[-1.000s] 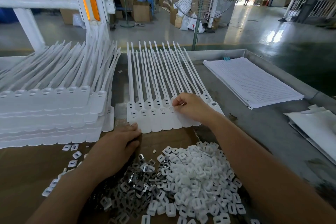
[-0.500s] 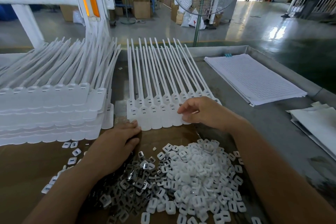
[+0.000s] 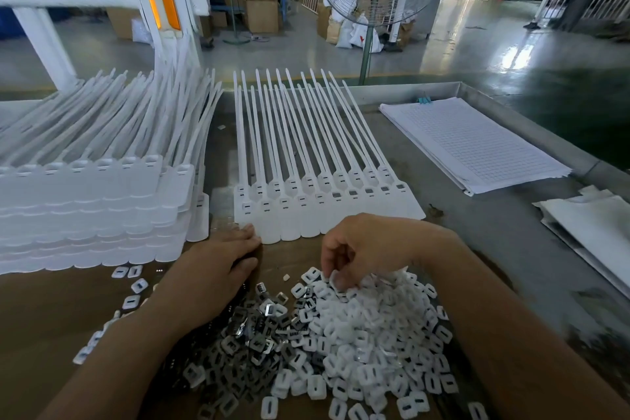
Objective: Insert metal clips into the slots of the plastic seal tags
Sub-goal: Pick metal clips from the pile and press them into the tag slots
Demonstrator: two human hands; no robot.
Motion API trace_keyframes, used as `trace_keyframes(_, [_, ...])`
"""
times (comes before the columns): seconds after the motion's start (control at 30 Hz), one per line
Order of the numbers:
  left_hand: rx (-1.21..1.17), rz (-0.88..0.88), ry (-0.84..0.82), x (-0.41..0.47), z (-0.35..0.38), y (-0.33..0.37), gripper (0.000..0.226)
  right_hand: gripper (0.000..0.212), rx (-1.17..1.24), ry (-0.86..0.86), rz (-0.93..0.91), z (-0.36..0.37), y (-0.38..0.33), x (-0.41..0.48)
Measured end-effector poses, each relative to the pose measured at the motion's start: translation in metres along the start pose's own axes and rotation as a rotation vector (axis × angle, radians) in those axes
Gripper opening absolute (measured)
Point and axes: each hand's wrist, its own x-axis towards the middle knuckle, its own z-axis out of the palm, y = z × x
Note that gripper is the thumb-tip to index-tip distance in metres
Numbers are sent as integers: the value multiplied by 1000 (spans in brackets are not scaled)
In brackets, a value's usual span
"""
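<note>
Row of seal tags [image 3: 327, 208] lies flat mid-table, heads toward the person, straps fanning away; slots on its R half show dark inserts. L hand [image 3: 208, 276] sits just below the row, palm down, fingers straight, resting on the metal clips [image 3: 252, 334], fingertips touching the row's lower L edge. R hand [image 3: 361, 249], below the row's R half, has its fingers curled & pinches one of the white plastic caps [image 3: 371, 334]. Stacked tags [image 3: 85, 208] lie L of the row, paper sheets [image 3: 470, 143] to its R.
</note>
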Motion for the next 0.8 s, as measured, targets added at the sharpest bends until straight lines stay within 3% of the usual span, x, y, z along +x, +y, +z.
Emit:
trace_keyframes(0.3, [-11,5,2,-1,0,0,42,13,55,-2,-26,-3,1,-3])
trace_keyframes(0.6, [-13,0,4,-1,1,0,42,13,227,118,-4,-3,7,-1])
trace_keyframes(0.8, [-10,4,-1,0,1,-1,42,20,123,111,-7,-5,12,-1])
